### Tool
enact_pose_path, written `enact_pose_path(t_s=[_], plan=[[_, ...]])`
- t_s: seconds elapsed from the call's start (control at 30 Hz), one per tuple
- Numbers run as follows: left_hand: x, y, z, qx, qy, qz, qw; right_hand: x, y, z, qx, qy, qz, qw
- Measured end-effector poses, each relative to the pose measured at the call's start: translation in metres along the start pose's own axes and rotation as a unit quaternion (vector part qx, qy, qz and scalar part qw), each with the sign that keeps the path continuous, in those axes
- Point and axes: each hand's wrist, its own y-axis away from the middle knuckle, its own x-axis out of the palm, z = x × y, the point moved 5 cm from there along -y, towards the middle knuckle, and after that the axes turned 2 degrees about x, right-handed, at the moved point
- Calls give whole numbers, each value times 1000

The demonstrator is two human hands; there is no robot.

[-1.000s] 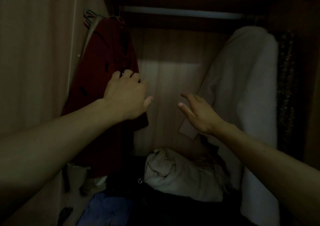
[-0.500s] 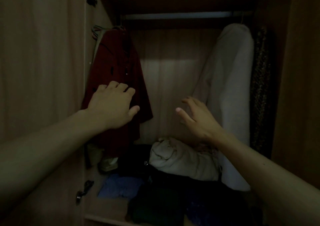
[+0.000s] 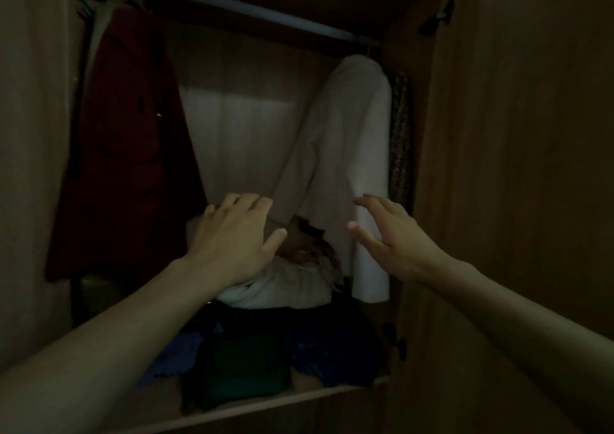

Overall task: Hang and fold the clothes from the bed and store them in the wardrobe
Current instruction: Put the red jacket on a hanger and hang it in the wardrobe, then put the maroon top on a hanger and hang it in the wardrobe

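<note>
Your left grip (image 3: 232, 237) and right grip (image 3: 392, 234) are both spread wide, holding nothing, just above the white bundle (image 3: 282, 287)

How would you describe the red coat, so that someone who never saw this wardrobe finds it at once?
Look inside the open wardrobe, under the rail. At the far left end hangs the red coat, against the side wall. It is the only dark red garment, with dark buttons, while the garment hanging at the right is pale.
</note>
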Motion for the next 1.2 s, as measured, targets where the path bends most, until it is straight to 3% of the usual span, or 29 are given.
enact_pose_path(t_s=[0.17,0.47,0.73,1.2], plan=[[32,14,-42,28,108,38,993,-30,52,-8,61,91,51,993],[30,16,-181,127,223,76,963,-120,164,-41,155,147,3,977],[-20,56,-364,253,307,48,916,-226,325,-79,297,210,-2,931],[-140,226,-706,454,352,96,813,-426,671,-96,508,244,-52,825]])
